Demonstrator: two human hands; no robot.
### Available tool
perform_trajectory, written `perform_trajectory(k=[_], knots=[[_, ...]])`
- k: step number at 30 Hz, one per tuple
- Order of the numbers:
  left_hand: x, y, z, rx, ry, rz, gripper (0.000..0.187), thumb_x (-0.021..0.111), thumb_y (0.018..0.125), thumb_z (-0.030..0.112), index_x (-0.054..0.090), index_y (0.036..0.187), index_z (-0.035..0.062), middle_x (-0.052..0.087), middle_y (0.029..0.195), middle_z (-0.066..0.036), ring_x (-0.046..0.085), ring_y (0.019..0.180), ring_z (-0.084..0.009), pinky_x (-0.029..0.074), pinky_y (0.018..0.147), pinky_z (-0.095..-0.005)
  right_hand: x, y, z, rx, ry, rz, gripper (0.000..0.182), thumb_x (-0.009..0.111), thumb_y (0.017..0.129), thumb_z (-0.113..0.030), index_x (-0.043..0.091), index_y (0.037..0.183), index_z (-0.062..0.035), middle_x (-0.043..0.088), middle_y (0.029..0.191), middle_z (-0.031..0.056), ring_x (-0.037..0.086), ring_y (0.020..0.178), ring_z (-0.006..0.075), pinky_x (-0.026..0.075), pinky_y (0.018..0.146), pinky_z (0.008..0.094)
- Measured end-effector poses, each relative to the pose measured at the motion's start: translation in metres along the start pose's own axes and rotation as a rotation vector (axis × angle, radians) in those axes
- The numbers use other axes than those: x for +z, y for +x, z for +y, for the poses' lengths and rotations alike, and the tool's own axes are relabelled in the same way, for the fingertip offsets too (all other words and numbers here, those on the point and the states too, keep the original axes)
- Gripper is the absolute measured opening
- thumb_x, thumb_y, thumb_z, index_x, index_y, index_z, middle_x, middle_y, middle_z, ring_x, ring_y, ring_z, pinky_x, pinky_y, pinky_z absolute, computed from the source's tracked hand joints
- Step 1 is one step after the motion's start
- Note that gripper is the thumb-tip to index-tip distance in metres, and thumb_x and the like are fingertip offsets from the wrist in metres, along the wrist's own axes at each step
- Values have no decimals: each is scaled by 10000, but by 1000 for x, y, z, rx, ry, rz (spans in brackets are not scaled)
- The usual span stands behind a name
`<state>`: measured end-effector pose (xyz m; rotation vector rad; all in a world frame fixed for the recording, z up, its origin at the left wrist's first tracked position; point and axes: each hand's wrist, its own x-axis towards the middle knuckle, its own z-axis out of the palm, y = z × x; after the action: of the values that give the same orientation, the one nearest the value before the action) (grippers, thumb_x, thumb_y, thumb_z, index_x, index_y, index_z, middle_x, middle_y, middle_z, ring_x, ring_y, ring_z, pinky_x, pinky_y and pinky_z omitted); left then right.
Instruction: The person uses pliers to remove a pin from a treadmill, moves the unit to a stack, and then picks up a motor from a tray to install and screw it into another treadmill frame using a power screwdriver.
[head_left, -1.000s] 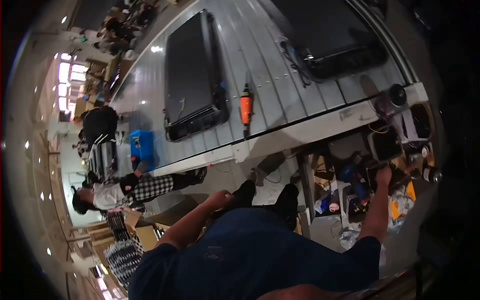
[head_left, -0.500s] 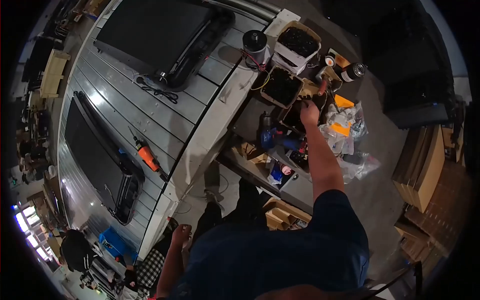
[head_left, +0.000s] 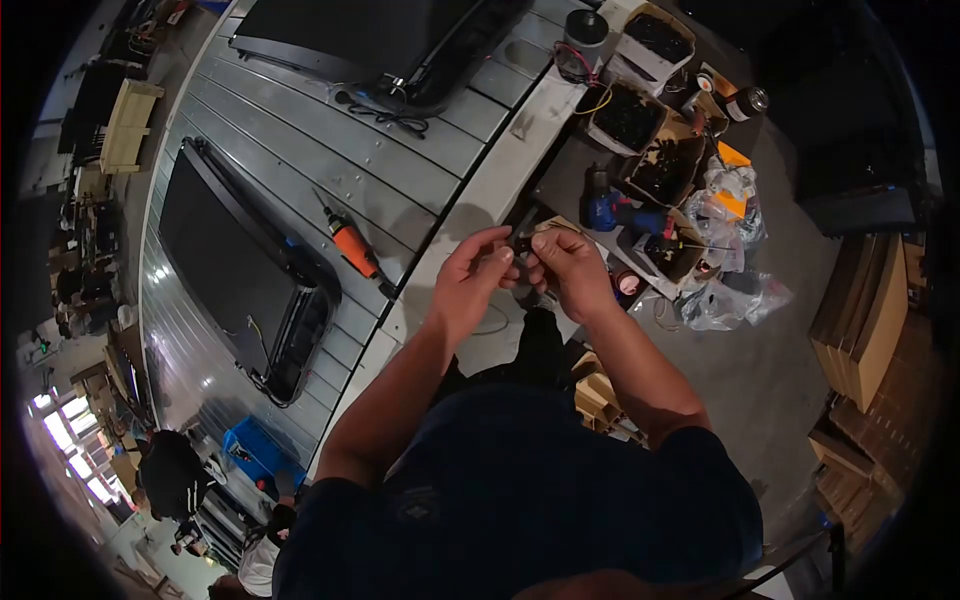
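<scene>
My left hand (head_left: 472,278) and my right hand (head_left: 572,268) are raised close together in front of my body, beside the white edge of the slatted conveyor. A small dark piece (head_left: 523,244) is pinched between the right thumb and fingers; its exact kind is too small to make out. The left fingers are curled around toward it, with their tips partly hidden. On the conveyor to the left lie an orange power screwdriver (head_left: 352,246) and a black framed panel (head_left: 225,250). A blue cordless drill (head_left: 625,214) rests on the cart right of my hands.
Cardboard boxes of small black parts (head_left: 628,115) stand on the cart, with plastic bags (head_left: 735,303) beside them. A motor-like cylinder (head_left: 584,35) sits at the conveyor edge. Flattened cartons (head_left: 858,320) lean at right. Another person (head_left: 172,470) is at lower left.
My right hand has come back from the parts boxes to the front of my body with the small dark piece. My left hand has risen to meet it. The view has shifted.
</scene>
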<state>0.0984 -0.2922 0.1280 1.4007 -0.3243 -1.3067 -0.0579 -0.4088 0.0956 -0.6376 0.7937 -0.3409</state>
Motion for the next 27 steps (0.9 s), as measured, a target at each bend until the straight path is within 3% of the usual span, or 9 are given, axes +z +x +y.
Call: perform_trajectory(k=[1,2,5,10,13,16,19,22,27], knots=[[-12,-10,5,67,21,-41,302,656,1070,126,641,1357,33,682,1097,-46,665,891,-129,571,842,-308,17,-5,13,-45,-80,-11,194,720,1049,-248,718,1059,-54,714,877,23,657,715,119,513,625,276],[-31,-20,5,81,21,-60,283,658,1067,117,646,1335,27,685,1072,-47,663,884,-128,568,832,-304,36,-11,27,-118,-243,-11,183,693,1066,-202,724,1126,-32,709,900,16,643,730,105,523,646,268],[-96,-52,-2,121,-29,-80,190,658,1064,91,664,1234,7,699,969,-52,656,853,-125,552,780,-293,100,-26,72,-293,-349,-54,176,660,1082,-163,722,1153,-14,711,927,16,640,766,98,536,682,273],[-225,-105,-4,57,-281,-68,187,667,1065,95,668,1242,39,693,1007,-48,670,856,-153,569,779,-318,213,-53,136,-167,-137,-60,375,612,1100,-138,596,1451,-6,706,1052,67,662,875,132,572,782,303],[-289,-131,5,20,-383,-19,183,670,1068,115,665,1238,47,685,992,-36,683,865,-163,584,785,-329,260,-59,182,-55,-276,45,369,593,1096,-142,602,1436,-1,705,1047,87,673,882,141,569,776,306],[-359,-143,-5,-59,-490,34,180,693,1059,150,666,1209,55,678,1001,-28,698,890,-177,598,803,-328,268,-66,246,52,-502,-29,354,601,1089,-167,625,1406,-11,704,1034,84,676,874,143,567,769,307],[-428,-146,-22,-87,-589,103,172,714,1047,167,675,1179,64,684,1016,-17,704,916,-175,606,822,-324,261,-78,307,288,-522,25,340,612,1086,-208,651,1365,-18,705,1024,82,678,860,149,568,766,311],[-479,-147,-28,-73,-614,143,155,720,1040,157,676,1158,67,689,1024,-18,703,919,-176,608,834,-321,246,-96,357,370,-558,94,368,640,1071,-273,671,1331,-14,716,1034,88,681,868,161,571,782,333],[-561,-127,-32,-32,-498,268,148,730,1017,99,683,1149,48,702,1025,-61,709,893,-187,617,833,-334,203,-124,430,309,-1082,212,427,663,1018,-352,691,1292,-26,748,1095,170,731,989,322,574,882,433]])
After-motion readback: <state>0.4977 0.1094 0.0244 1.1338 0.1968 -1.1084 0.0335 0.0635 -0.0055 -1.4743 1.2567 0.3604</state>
